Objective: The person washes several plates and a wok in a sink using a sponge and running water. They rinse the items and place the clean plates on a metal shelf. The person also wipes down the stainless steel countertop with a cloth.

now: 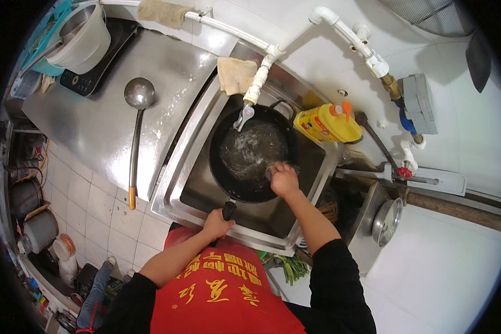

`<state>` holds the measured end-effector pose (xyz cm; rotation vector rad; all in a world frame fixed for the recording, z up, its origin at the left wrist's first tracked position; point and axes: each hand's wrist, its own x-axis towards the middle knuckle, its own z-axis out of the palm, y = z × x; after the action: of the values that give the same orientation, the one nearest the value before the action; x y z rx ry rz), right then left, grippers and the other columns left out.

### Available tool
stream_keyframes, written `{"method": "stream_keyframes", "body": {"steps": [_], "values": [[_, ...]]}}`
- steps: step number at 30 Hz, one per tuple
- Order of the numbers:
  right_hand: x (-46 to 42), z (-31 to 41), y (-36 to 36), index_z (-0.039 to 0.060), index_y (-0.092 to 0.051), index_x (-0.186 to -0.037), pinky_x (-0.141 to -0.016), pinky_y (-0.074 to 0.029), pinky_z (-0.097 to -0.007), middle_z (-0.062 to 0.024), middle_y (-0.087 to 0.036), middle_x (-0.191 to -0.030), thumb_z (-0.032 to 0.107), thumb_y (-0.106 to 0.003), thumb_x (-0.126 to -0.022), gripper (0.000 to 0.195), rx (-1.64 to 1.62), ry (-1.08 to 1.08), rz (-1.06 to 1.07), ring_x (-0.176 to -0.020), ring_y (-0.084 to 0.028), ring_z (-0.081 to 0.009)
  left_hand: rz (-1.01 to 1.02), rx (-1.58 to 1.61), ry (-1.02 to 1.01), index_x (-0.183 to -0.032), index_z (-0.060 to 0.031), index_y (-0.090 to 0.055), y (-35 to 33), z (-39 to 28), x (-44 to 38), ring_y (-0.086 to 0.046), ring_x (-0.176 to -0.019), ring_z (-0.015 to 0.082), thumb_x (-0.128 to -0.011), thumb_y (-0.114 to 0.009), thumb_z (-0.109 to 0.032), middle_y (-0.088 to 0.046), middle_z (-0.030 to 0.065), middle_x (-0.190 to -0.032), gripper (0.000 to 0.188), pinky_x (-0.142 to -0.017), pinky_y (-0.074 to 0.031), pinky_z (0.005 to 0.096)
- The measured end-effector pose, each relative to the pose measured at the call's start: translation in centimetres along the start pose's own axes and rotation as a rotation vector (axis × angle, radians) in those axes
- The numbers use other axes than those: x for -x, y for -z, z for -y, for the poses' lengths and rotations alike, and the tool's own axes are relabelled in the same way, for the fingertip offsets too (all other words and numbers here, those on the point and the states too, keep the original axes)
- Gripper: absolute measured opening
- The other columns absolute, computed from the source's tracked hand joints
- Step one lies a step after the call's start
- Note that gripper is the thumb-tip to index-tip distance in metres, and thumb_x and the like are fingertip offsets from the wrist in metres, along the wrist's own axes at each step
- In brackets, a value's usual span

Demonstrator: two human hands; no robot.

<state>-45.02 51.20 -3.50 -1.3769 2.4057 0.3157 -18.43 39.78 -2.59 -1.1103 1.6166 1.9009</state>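
Observation:
A black wok (217, 167) with water swirling in it rests over a stainless steel sink (200, 204), below a white pipe tap (246, 115). My left hand (218, 224) grips the wok's black handle (229, 210) at the near side. Inside the wok, at its right wall, my right hand (284, 180) is closed around a scrubber (271, 170), mostly hidden by the fingers; its exact kind is unclear. A second, loop-shaped handle (293, 109) sticks out at the wok's far right.
Left of the sink, a ladle (139, 94) lies on a steel counter (104, 121), its wooden end overhanging the edge. A yellow detergent jug (327, 124) stands at the sink's right rim. Behind the tap hangs a beige cloth (236, 75). Green vegetables (292, 267) lie below right.

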Motion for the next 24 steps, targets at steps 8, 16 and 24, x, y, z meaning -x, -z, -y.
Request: {"method": "stream_keyframes", "body": {"steps": [8,16,24], "values": [[-12.4,5.9,0.1,-0.0043,-0.028,-0.141,-0.112,-0.021,-0.0465,-0.0256,-0.023,-0.146,0.02,-0.053,-0.089,0.063,-0.483,-0.424,-0.521,-0.135,-0.024,-0.0426,0.097,-0.026,0.05,-0.071,0.0036,-0.053,0.3,-0.8,0.2,-0.057,-0.039,0.0213,-0.076,-0.062,-0.005,-0.057,0.0122,-0.051,0.013,-0.039,-0.045,0.0351],[-14.4,16.1,1.1,-0.0069,-0.017,-0.144,-0.114,-0.017,-0.0415,-0.0271,-0.017,-0.15,0.018,-0.049,-0.091,0.066,-1.387,-0.162,-0.565,-0.139,-0.017,-0.0413,0.131,-0.09,0.013,-0.068,0.0073,-0.054,0.3,-0.8,-0.4,-0.061,-0.043,0.0267,-0.074,-0.058,-0.002,-0.057,0.0163,-0.052,0.011,-0.04,-0.048,0.0379],[1.2,8.2,0.0,0.0024,-0.049,-0.132,-0.107,-0.032,-0.0419,-0.0178,-0.04,-0.143,0.022,-0.049,-0.086,0.05,-0.776,0.26,0.235,-0.129,-0.041,-0.0346,0.034,-0.09,0.007,-0.068,0.0054,-0.054,-0.5,-0.3,-0.8,-0.06,-0.041,0.0256,-0.074,-0.057,-0.001,-0.056,0.0144,-0.048,0.009,-0.04,-0.047,0.0378]]}}
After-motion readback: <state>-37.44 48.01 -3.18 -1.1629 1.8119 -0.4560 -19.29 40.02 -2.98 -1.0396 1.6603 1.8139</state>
